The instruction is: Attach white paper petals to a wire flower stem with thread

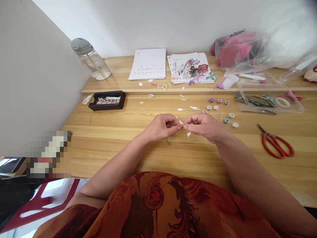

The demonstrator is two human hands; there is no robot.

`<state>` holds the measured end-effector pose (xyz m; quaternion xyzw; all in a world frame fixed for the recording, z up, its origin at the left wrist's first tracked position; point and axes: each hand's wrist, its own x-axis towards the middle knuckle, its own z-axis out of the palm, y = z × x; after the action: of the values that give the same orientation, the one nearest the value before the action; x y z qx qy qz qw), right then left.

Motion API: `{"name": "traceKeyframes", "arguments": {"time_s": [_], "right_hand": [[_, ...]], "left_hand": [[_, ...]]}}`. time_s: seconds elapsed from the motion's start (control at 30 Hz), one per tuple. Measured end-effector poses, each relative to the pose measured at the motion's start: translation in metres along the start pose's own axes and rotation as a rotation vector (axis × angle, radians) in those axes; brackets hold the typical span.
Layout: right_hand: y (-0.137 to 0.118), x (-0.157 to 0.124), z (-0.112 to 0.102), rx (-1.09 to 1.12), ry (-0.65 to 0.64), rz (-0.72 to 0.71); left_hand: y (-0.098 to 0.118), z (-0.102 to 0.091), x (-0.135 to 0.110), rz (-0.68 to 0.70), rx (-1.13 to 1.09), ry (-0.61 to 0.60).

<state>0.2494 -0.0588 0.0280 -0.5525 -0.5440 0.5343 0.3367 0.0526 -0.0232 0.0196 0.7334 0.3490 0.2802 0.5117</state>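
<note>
My left hand (pixel 166 127) and my right hand (pixel 202 127) meet over the middle of the desk, thumbs and forefingers pinched together. Between their fingertips is a tiny dark thing, too small to name. A short dark strand (pixel 168 141) shows just below my left hand; whether it is held or lies on the wood I cannot tell. Under my right fingers there is a small white cut piece (pixel 189 135). Another white scrap (pixel 180 122) lies partly hidden behind the fingertips. Small spools of coloured thread (pixel 216 107) lie beyond my right hand.
Red-handled scissors (pixel 277 142) lie at the right. Behind them stands a clear plastic box (pixel 292 105) of tools. A black tray (pixel 106 105) of beads and a water bottle (pixel 92 61) are at the left. Paper stacks (pixel 148 62), one bearing flower ornaments (pixel 198 70), rest on the raised shelf.
</note>
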Motion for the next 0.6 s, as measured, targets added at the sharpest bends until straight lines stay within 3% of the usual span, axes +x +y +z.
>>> {"name": "traceKeyframes", "arguments": {"time_s": [0.23,0.4,0.6], "right_hand": [[-0.0026,0.0007,-0.0033,0.182,0.096,0.000],[-0.0021,0.0006,-0.0034,0.241,0.076,0.007],[-0.0036,0.0009,0.0039,0.321,0.137,0.038]], "left_hand": [[-0.0037,-0.0005,0.0022,-0.019,-0.055,0.221],[-0.0074,0.0014,0.0045,0.029,-0.024,0.370],[-0.0091,0.0083,0.0046,0.038,-0.029,0.416]]}}
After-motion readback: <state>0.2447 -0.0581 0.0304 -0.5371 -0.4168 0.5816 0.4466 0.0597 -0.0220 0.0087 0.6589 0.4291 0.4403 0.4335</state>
